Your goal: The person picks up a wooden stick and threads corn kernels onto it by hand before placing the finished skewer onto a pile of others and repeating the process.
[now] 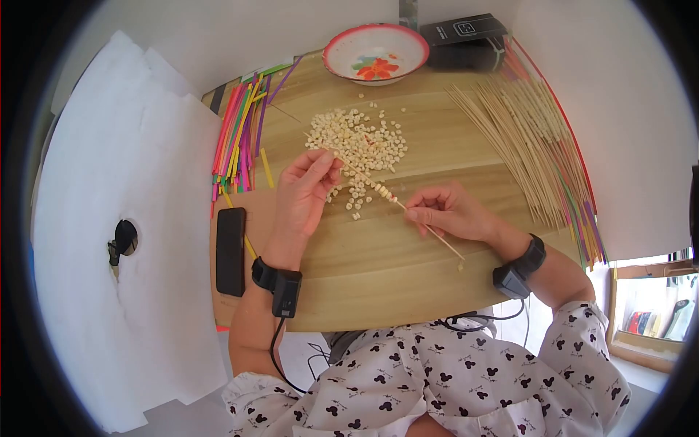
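A thin wooden stick [443, 240] runs slantwise between my two hands over the wooden table. Several pale kernel-like pieces [384, 192] are threaded on its middle part. My left hand [309, 183] pinches the stick's upper left end between thumb and fingertips, beside a loose pile of pale kernels [354, 138]. Lower down, my right hand [449, 211] has its thumb and index finger closed on the stick, just right of the threaded pieces. The stick's lower right end sticks out beyond my right hand.
Colourful strips [240, 138] lie at the left, above a black phone [231, 251] on brown cardboard [220, 309]. A red-rimmed bowl [376, 30] stands at the back, beside a black box [466, 52]. Many thin sticks [520, 146] are spread at the right of the table [364, 291].
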{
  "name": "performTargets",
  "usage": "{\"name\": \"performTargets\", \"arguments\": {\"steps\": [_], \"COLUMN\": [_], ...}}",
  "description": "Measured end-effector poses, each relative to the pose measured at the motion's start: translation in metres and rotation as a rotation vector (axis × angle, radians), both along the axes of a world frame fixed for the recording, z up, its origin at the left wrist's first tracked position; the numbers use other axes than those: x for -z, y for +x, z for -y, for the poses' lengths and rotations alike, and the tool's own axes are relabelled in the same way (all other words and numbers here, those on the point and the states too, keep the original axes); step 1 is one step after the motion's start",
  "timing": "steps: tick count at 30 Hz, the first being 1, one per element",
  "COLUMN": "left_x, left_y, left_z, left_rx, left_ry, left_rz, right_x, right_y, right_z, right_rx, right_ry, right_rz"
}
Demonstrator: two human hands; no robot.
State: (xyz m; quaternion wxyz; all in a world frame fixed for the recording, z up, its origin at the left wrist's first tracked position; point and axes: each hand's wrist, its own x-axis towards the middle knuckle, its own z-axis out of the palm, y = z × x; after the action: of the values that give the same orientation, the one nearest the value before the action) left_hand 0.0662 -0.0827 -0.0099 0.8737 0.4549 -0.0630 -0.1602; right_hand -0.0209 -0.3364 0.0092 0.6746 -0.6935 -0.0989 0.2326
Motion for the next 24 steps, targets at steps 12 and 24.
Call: {"name": "performTargets", "arguments": {"steps": [12, 24], "left_x": [-0.002, 0.0], "left_y": [-0.022, -0.029], "left_z": [0.02, 0.028], "left_rx": [0.113, 0.157], "left_ry": [0.179, 0.209], "left_rz": [0.039, 0.082], "right_x": [0.009, 0.007], "right_y": [0.002, 0.003], "right_z": [-0.001, -0.001], "right_rx": [0.057, 0.068], "right_ry": [0.057, 0.068], "right_rz": [0.019, 0.038]}}
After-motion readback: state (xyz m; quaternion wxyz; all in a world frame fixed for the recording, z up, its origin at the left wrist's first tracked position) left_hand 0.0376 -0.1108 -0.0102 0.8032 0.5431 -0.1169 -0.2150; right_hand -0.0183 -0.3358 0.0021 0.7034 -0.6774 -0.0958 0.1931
